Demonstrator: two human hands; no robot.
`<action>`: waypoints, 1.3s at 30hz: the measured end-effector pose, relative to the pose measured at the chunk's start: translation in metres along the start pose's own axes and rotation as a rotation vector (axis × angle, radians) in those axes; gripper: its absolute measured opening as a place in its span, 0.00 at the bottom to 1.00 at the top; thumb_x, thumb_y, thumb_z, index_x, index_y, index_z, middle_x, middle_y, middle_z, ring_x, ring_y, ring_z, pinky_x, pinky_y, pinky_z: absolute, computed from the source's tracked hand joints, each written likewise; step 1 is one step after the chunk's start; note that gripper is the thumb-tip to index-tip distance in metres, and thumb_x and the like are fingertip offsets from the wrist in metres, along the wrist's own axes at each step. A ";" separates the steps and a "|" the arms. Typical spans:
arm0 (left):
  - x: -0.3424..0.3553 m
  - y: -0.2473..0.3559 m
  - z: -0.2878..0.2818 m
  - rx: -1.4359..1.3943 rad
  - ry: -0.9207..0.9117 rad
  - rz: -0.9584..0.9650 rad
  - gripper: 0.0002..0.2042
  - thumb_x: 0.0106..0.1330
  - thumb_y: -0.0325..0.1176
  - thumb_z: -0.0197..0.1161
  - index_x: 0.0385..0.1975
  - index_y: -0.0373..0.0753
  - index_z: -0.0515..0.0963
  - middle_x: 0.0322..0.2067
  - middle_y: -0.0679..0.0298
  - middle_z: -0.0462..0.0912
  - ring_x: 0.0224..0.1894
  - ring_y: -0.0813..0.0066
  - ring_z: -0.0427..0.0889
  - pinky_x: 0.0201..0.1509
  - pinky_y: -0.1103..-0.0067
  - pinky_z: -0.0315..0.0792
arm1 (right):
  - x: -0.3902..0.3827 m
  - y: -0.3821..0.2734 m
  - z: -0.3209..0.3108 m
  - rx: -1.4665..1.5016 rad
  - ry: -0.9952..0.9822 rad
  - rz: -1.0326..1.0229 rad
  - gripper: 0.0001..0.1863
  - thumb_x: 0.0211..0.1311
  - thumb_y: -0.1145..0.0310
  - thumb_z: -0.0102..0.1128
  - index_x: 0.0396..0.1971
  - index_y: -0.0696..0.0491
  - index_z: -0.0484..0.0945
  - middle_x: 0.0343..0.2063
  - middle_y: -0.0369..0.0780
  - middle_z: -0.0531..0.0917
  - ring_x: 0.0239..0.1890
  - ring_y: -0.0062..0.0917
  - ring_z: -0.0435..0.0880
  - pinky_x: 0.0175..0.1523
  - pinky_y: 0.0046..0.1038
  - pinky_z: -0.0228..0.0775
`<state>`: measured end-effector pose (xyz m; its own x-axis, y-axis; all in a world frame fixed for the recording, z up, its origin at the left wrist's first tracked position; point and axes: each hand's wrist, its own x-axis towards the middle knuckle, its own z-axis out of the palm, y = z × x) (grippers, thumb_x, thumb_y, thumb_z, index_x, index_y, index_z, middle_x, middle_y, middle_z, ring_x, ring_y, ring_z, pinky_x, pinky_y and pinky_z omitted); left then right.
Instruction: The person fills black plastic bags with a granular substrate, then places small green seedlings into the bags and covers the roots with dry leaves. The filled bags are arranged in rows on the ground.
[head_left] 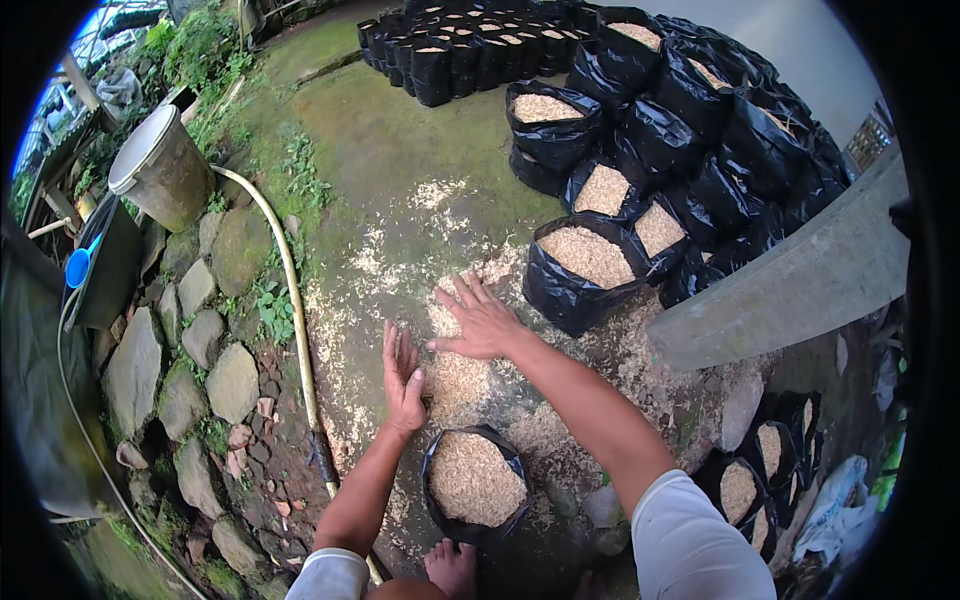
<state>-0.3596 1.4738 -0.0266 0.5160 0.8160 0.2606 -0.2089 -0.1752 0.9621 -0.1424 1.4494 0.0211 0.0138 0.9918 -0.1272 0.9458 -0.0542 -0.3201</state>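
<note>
Plainly, the right hand (480, 324) is spread wide, palm down, over pale, flaky shavings (460, 387); the left hand (404, 388), empty, is held edgewise beside them, its fingers straight and nearly together. Wristward of the fingers, one round black plastic bag (513, 452) is seen, shavings-filled; leftward, one thick, curved hose (300, 330) and one tapered bucket (170, 182).

this looks like an outdoor yard, perhaps a small plant nursery: mossy ground (370, 130) in the upper middle, black plastic bags (665, 140) filled with pale shavings (590, 256) crowded at upper right, rough stones (232, 383) and a hose (290, 270) down the left, greenery (205, 45) and a worn bucket (175, 178) at upper left.
</note>
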 end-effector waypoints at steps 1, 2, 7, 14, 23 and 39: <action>-0.005 0.002 -0.009 0.297 0.030 -0.028 0.40 0.74 0.51 0.52 0.79 0.36 0.47 0.80 0.44 0.40 0.82 0.42 0.43 0.81 0.48 0.41 | 0.004 -0.003 0.005 -0.044 -0.016 -0.101 0.51 0.65 0.29 0.52 0.78 0.48 0.57 0.79 0.55 0.48 0.81 0.54 0.45 0.83 0.47 0.41; -0.012 0.003 -0.016 0.614 0.031 -0.070 0.40 0.75 0.52 0.51 0.80 0.36 0.47 0.80 0.43 0.40 0.82 0.42 0.41 0.81 0.47 0.39 | 0.008 -0.006 0.010 0.134 -0.094 -0.165 0.55 0.61 0.25 0.54 0.79 0.46 0.56 0.79 0.57 0.46 0.80 0.55 0.45 0.83 0.48 0.43; -0.044 -0.001 -0.021 1.204 -0.190 -0.339 0.39 0.77 0.52 0.46 0.80 0.34 0.46 0.80 0.43 0.39 0.82 0.41 0.35 0.81 0.48 0.29 | 0.006 -0.016 0.027 -0.161 -0.146 -0.335 0.61 0.49 0.22 0.64 0.78 0.44 0.59 0.78 0.58 0.46 0.80 0.56 0.46 0.82 0.50 0.44; -0.058 0.067 -0.024 0.029 -0.126 -0.079 0.22 0.75 0.38 0.59 0.65 0.35 0.77 0.80 0.45 0.48 0.79 0.44 0.55 0.81 0.57 0.52 | -0.007 -0.027 0.038 0.197 -0.299 -0.482 0.36 0.55 0.40 0.71 0.59 0.47 0.81 0.71 0.42 0.70 0.78 0.39 0.58 0.80 0.48 0.52; -0.116 0.167 -0.021 0.644 -0.535 -0.393 0.36 0.64 0.18 0.58 0.75 0.44 0.64 0.74 0.44 0.63 0.68 0.41 0.73 0.70 0.65 0.71 | -0.048 -0.049 0.068 0.131 0.059 -0.557 0.18 0.64 0.52 0.63 0.49 0.44 0.85 0.59 0.42 0.76 0.66 0.38 0.71 0.75 0.40 0.61; -0.043 0.125 0.008 0.776 -0.063 -0.294 0.47 0.56 0.33 0.78 0.76 0.31 0.58 0.70 0.35 0.65 0.70 0.43 0.72 0.73 0.64 0.67 | -0.211 -0.023 0.097 -0.023 0.478 -0.181 0.18 0.63 0.58 0.66 0.51 0.47 0.86 0.57 0.40 0.80 0.62 0.38 0.73 0.69 0.40 0.68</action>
<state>-0.4011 1.4125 0.0830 0.5103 0.8596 -0.0276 0.5617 -0.3088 0.7676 -0.1982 1.2304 -0.0355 -0.0091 0.9274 0.3740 0.9537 0.1204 -0.2755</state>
